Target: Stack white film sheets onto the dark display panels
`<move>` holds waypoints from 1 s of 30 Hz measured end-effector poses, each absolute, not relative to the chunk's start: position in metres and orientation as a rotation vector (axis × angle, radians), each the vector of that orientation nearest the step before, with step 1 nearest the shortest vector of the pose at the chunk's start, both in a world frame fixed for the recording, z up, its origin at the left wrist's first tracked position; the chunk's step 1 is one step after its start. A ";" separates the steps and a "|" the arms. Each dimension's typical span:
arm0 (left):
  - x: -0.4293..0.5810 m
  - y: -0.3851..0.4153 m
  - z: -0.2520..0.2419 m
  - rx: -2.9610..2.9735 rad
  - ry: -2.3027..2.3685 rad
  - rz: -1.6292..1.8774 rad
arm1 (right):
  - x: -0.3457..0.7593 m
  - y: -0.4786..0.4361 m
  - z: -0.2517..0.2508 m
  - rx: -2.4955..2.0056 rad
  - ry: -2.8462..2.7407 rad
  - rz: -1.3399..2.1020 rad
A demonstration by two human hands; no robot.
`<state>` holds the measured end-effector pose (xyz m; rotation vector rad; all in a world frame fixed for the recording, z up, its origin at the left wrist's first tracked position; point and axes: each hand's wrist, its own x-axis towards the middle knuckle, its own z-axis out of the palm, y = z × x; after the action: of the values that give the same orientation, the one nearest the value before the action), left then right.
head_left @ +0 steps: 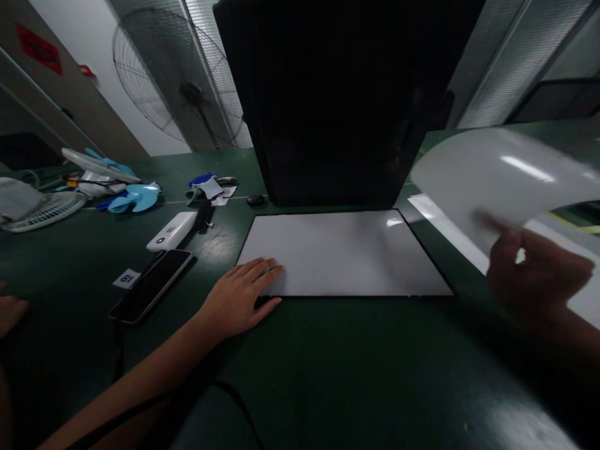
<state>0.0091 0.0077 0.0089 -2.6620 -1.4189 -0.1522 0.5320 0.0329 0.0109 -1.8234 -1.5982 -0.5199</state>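
A white rectangular panel (347,253) with a thin dark border lies flat on the green table (328,375) before me. My left hand (239,297) rests open and flat on the panel's near left corner. My right hand (539,275) is raised at the right, fingers pinched on a bent white sheet (497,172) that curves up and to the right above the table. The hand and sheet are blurred.
A large black upright box (337,100) stands behind the panel. To the left lie a black phone (152,284), a white power bank (171,231), a small label (126,278), blue fan blades (134,197), fan grilles and a standing fan (178,87). More white sheets (450,228) lie right.
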 end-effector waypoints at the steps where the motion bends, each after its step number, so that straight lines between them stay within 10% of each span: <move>1: 0.009 0.008 0.009 -2.665 -1.422 -0.143 | 0.526 0.029 0.012 -1.669 -1.662 -0.613; 7: 0.008 0.008 0.009 -2.688 -1.444 -0.141 | 0.490 0.020 0.016 -0.710 -2.420 -0.547; 30: 0.006 0.003 0.013 -2.375 -1.029 -0.853 | 0.464 0.016 -0.002 -0.717 -2.706 -0.147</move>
<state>0.0058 0.0034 0.0134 -2.3746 -1.0289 -0.8532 0.4642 0.0164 -0.0016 -0.7167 -2.7056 -0.1467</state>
